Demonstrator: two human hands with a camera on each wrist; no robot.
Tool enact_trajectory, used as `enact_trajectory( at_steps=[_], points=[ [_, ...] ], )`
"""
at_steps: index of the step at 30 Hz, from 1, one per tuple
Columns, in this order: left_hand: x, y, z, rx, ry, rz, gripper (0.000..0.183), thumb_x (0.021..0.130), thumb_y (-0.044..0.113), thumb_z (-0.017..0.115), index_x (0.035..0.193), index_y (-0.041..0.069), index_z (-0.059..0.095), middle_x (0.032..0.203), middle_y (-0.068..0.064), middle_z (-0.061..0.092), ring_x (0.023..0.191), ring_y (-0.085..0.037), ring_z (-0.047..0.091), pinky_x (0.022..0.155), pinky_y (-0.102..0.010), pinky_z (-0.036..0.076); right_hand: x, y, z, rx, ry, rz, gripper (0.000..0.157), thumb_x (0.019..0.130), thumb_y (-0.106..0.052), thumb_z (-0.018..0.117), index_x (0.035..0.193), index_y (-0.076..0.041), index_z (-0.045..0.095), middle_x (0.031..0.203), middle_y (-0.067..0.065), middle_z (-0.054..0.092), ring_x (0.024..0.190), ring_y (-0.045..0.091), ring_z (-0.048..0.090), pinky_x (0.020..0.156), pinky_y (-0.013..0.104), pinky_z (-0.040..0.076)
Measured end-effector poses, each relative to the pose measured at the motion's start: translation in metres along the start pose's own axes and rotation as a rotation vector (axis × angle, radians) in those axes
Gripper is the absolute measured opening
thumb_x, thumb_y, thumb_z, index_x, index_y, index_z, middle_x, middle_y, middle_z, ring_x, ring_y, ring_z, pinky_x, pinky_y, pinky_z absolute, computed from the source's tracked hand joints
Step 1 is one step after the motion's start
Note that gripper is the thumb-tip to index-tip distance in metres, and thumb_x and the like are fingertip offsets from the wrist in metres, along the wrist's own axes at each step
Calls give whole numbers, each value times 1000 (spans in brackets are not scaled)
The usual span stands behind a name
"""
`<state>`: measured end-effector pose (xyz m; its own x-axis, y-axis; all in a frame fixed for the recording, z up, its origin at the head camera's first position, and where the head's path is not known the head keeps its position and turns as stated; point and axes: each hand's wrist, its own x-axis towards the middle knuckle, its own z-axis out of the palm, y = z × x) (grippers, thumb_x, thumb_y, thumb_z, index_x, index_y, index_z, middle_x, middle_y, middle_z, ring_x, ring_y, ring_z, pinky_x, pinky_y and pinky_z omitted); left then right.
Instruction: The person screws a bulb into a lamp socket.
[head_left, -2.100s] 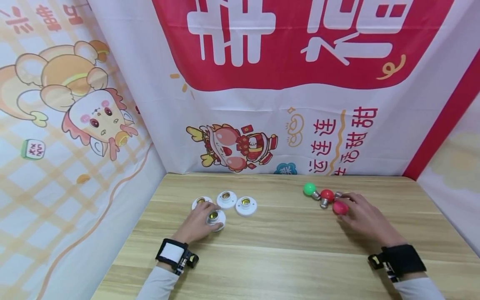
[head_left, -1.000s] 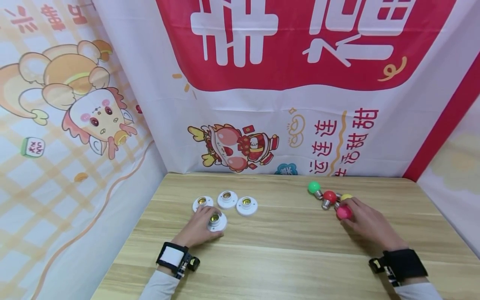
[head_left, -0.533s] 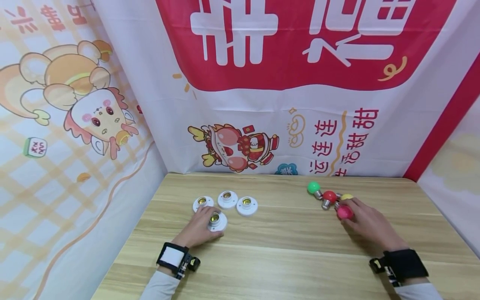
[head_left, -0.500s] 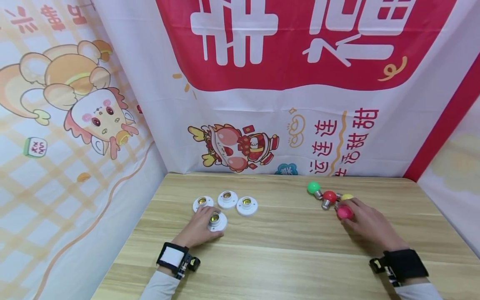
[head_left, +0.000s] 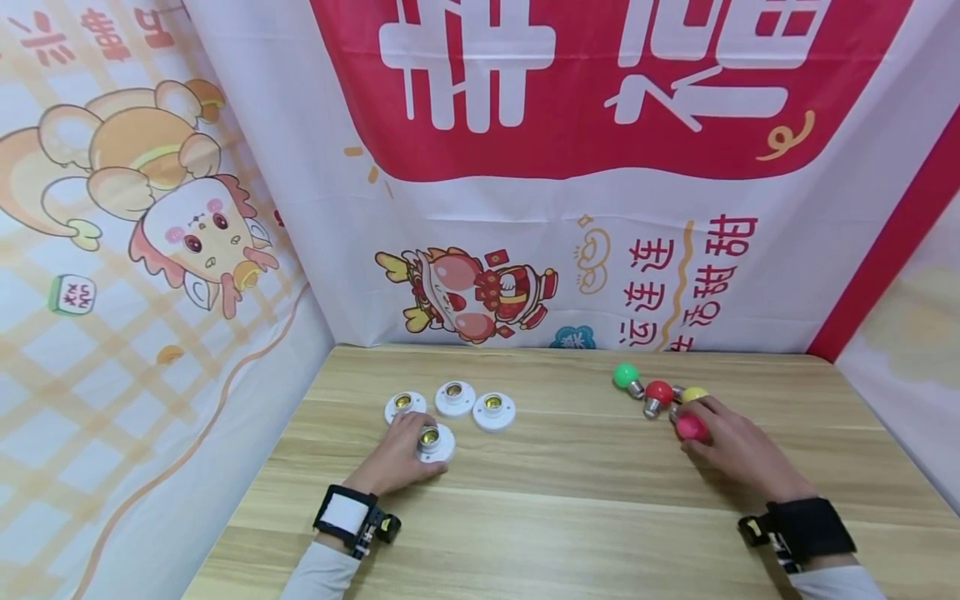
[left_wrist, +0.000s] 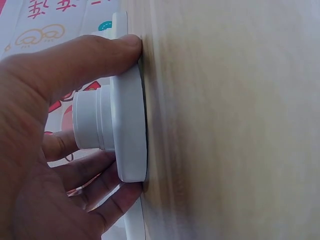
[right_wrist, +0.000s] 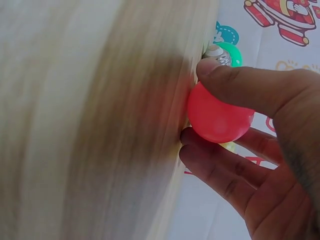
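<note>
My left hand (head_left: 399, 454) grips a round white lamp holder (head_left: 437, 445) by its base, thumb on the near edge and fingers around the far side. In the left wrist view the holder's base (left_wrist: 131, 125) lies flat at the wooden surface, its collar standing up between thumb and fingers. At the right, my right hand (head_left: 738, 446) holds a pinkish-red light bulb (head_left: 691, 427) between thumb and fingers. The right wrist view shows the bulb's round globe (right_wrist: 220, 114) close to the tabletop, with the thumb on one side and fingers on the other.
Three more white lamp holders, among them one at the right (head_left: 493, 412), sit beside the left hand. A green bulb (head_left: 626, 375), a red bulb (head_left: 659, 392) and a yellow bulb (head_left: 696, 395) lie near the right hand. A printed cloth (head_left: 480, 208) hangs behind the wooden table (head_left: 540, 517).
The right hand and pinkish-red bulb have shifted slightly right since the oldest frame, uncovering the yellow bulb. The left hand's thumb has settled lower along the lamp holder. Little differs over the last second.
</note>
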<state>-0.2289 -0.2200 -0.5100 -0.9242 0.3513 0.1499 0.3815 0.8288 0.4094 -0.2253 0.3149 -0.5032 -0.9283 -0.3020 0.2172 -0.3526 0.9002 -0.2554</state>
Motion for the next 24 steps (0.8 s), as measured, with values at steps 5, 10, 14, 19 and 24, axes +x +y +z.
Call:
enact_trajectory(
  at_steps=[5, 10, 14, 19, 24],
  points=[
    [1, -2, 1, 17, 5, 14, 69, 67, 45, 83, 119, 9, 55, 120, -5, 55, 120, -26, 41, 105, -44, 39, 0, 2, 0, 0, -1, -11, 47, 76, -20, 81, 117, -9, 62, 121, 18, 53, 98, 32, 57, 83, 60, 52],
    [1, -3, 2, 15, 3, 5, 68, 67, 47, 82, 119, 11, 56, 119, -4, 55, 118, -25, 41, 104, -42, 40, 0, 1, 0, -2, -7, -10, 47, 76, -21, 81, 117, -9, 62, 122, 18, 53, 99, 32, 57, 85, 60, 51],
    [1, -2, 1, 10, 9, 8, 68, 67, 47, 82, 118, 11, 56, 119, -4, 56, 118, -25, 42, 104, -42, 40, 0, 0, -1, -1, -3, -13, 47, 77, -21, 80, 118, -9, 62, 122, 18, 53, 99, 32, 57, 84, 59, 52],
    [2, -3, 2, 18, 22, 30, 67, 67, 48, 82, 117, 11, 57, 117, -3, 56, 117, -25, 42, 104, -42, 40, 0, -2, -3, -7, 0, -15, 48, 77, -23, 81, 119, -8, 62, 121, 17, 54, 99, 32, 57, 84, 59, 52],
    [2, -2, 1, 36, 25, 38, 69, 68, 53, 80, 118, 12, 56, 118, -2, 55, 118, -23, 43, 104, -42, 40, -1, -4, -5, -24, 9, -17, 49, 77, -24, 80, 119, -8, 62, 120, 17, 54, 97, 31, 57, 82, 58, 53]
  ],
)
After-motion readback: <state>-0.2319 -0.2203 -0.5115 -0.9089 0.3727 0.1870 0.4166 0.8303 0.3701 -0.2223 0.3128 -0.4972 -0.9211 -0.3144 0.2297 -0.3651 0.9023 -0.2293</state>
